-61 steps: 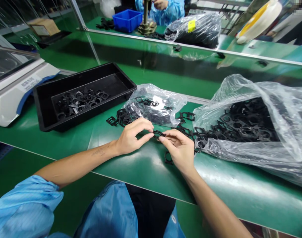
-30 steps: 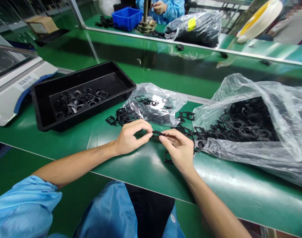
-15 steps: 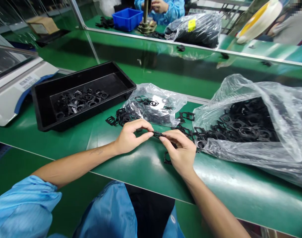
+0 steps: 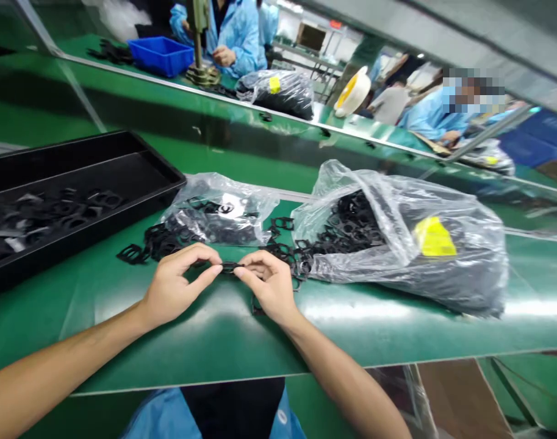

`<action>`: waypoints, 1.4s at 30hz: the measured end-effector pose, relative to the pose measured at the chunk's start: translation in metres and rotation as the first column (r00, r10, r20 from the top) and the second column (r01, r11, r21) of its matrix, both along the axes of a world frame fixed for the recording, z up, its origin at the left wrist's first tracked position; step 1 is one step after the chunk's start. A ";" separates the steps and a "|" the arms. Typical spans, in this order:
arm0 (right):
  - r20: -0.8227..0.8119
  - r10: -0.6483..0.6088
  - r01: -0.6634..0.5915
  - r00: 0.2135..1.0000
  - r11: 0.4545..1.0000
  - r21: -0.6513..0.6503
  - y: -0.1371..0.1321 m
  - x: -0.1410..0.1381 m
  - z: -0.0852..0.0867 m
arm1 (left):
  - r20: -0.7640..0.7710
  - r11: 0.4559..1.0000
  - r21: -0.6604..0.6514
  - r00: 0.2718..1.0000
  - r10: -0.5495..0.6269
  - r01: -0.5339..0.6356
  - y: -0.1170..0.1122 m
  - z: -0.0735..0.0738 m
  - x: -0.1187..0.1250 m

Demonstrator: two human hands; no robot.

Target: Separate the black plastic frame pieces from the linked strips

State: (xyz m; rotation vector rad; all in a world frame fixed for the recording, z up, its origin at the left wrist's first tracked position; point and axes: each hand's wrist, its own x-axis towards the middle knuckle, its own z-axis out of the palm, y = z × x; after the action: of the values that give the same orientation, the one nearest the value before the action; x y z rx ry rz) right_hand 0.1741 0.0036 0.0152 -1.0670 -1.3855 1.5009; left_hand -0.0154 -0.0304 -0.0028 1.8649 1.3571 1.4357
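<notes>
A small black plastic part (image 4: pixel 229 267) is held just above the green table (image 4: pixel 388 332), near its front edge. One end is pinched between the thumb and forefinger of the left hand (image 4: pixel 175 288), the other end between the thumb and forefinger of the right hand (image 4: pixel 268 285). Both hands are closed on the part at the fingertips, with the remaining fingers loosely curled. The exact shape of the part cannot be made out.

Another black piece (image 4: pixel 256 308) is seen lying on the table just under the right hand. A scatter of loose black frames (image 4: pixel 155 241) is spread just beyond the left hand, at the mouth of a small clear bag (image 4: pixel 241 204). To the right, a large clear bag (image 4: pixel 465 274) filled with the same frames is laid on its side, its open mouth turned towards the hands; a yellow label (image 4: pixel 434 238) is seen inside it.

At the far left a black tray (image 4: pixel 77 239) is set on the table, with a few frames in its recess. Beyond the next bench, a blue bin (image 4: pixel 161 55) and a person in a blue coat (image 4: pixel 239 33) are seen.
</notes>
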 end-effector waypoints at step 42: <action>-0.244 -0.039 -0.031 0.969 0.961 -0.276 0.008 0.002 0.000 | -0.060 0.995 0.065 0.996 -0.069 0.073 0.003 -0.007 0.000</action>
State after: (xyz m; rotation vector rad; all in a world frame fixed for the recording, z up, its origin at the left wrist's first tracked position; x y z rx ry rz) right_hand 0.1759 0.0113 0.0149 -1.0063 -1.0192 1.7962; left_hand -0.0150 -0.0274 -0.0098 1.9909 1.2701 1.4189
